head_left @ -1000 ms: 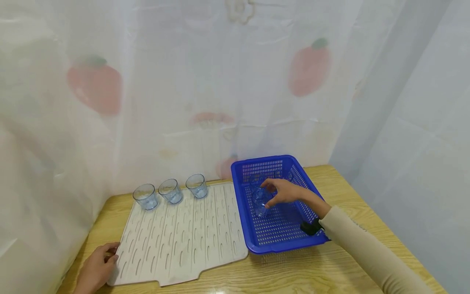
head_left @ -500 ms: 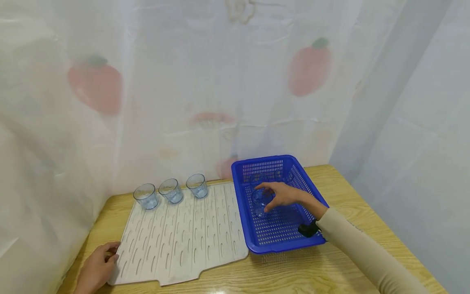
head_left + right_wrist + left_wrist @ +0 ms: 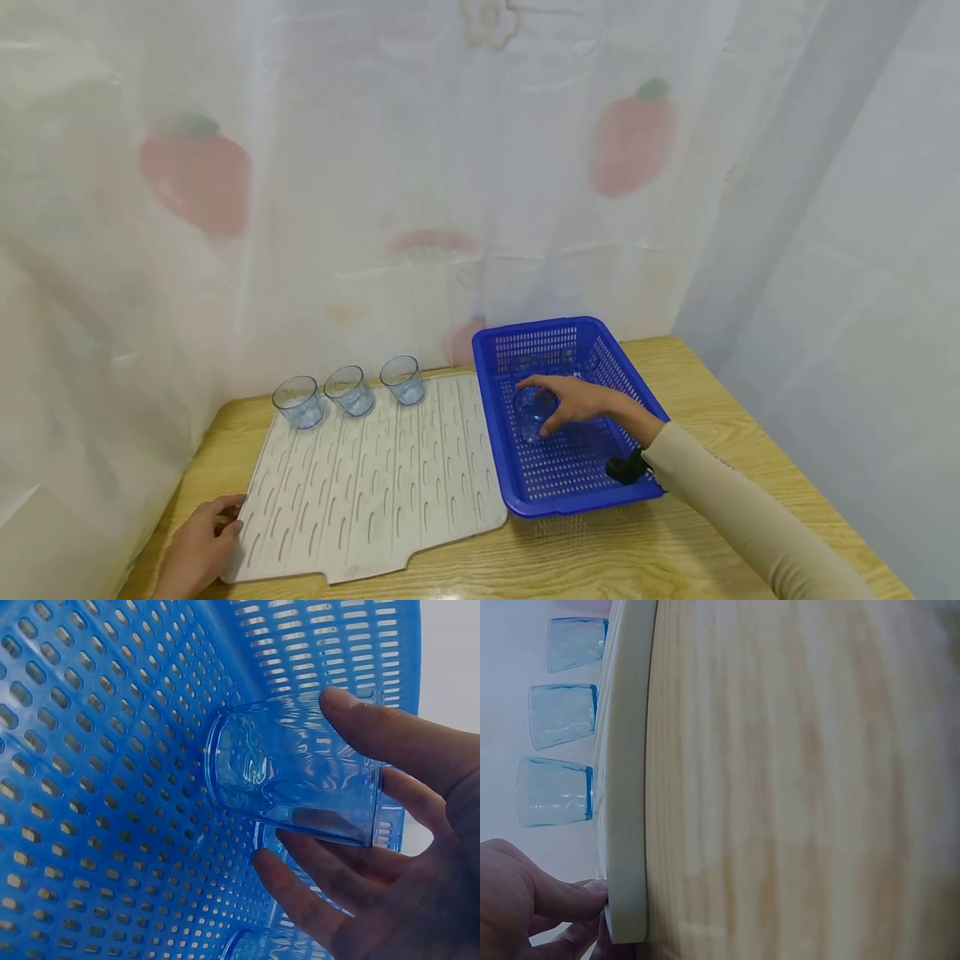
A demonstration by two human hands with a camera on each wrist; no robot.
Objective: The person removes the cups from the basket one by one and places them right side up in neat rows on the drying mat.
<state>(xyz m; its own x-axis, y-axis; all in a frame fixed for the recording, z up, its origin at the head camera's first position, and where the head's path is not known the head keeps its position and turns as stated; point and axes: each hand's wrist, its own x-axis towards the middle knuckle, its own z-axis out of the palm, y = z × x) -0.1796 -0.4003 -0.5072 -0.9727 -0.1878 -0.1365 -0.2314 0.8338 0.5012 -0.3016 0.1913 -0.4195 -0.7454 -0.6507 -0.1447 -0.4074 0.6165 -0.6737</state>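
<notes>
My left hand pinches the near left corner of a pale dish drying mat, the thumb on top in the left wrist view. Along the mat's far edge, three clear bluish drinking glasses stand in a row. To the right, my right hand reaches into a blue plastic basket. Its thumb and fingers go round another drinking glass, which has its wide end toward the palm. That glass stands on the perforated basket floor. Part of it is covered by the hand in the head view.
More glasses sit at the back of the basket, partly hidden by the hand. A wooden table lies beneath everything. Behind it hangs a pale curtain with fruit prints. A black strap-mounted device is at the right wrist.
My right hand has shifted slightly toward me and its fingers lie farther over the glass in the basket. The left hand, mat and row of glasses have stayed put.
</notes>
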